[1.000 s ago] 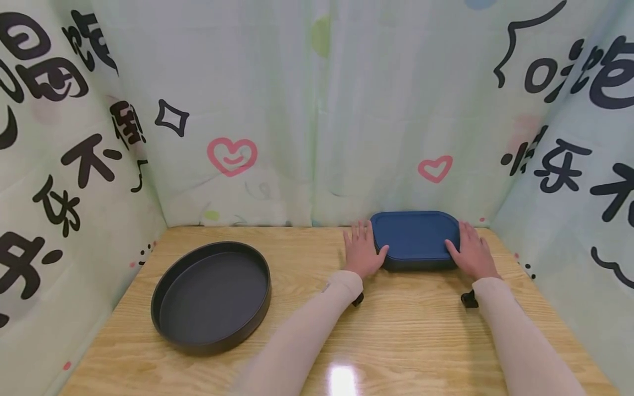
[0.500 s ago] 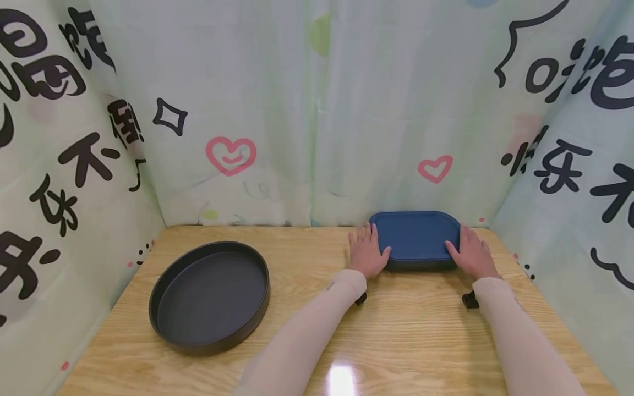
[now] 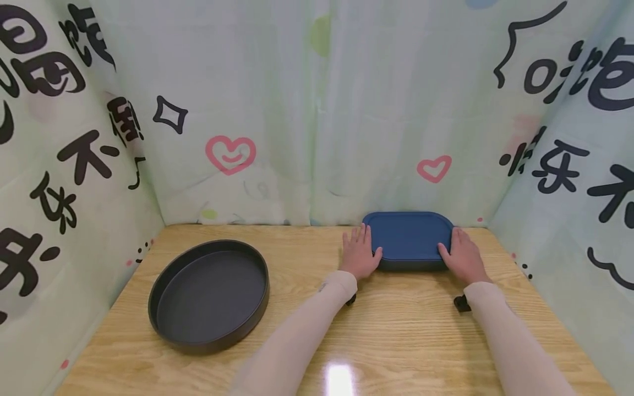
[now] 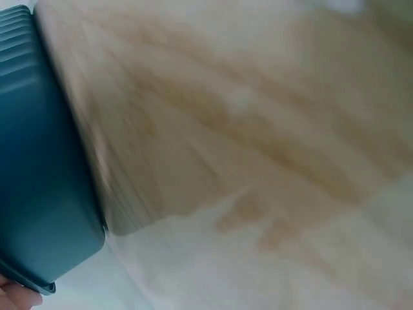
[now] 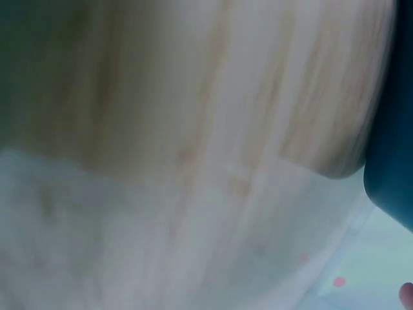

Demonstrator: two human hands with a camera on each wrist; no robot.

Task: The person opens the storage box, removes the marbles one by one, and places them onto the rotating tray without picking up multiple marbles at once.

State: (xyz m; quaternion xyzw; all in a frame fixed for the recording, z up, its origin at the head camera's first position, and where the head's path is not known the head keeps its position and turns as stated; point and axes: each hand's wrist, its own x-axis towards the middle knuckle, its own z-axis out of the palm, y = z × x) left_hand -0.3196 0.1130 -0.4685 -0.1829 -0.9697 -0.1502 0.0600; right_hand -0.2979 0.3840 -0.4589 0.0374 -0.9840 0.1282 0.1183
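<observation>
A rounded rectangular container [image 3: 411, 235] with a blue top and a darker side wall sits at the back right of the table. My left hand [image 3: 360, 254] lies along its left end, fingers straight and pointing away, thumb at the near corner. Against the right end rests my right hand [image 3: 464, 258], fingers extended and thumb over the top edge. In the left wrist view the container's wall [image 4: 48, 174] fills the left side, and fingertips [image 4: 18, 296] show at its rim. The right wrist view has the container [image 5: 395, 161] at the right edge, with one fingertip [image 5: 406, 295] below it.
A large round dark pan [image 3: 210, 294] with a low wall stands on the left of the wooden table [image 3: 396, 341]. Printed curtains [image 3: 277, 110] enclose the back and both sides, the back one close behind the container.
The container has shifted slightly left, with both hands staying at its ends. Before that, my left hand drew a little closer to its left end. The round pan stays put.
</observation>
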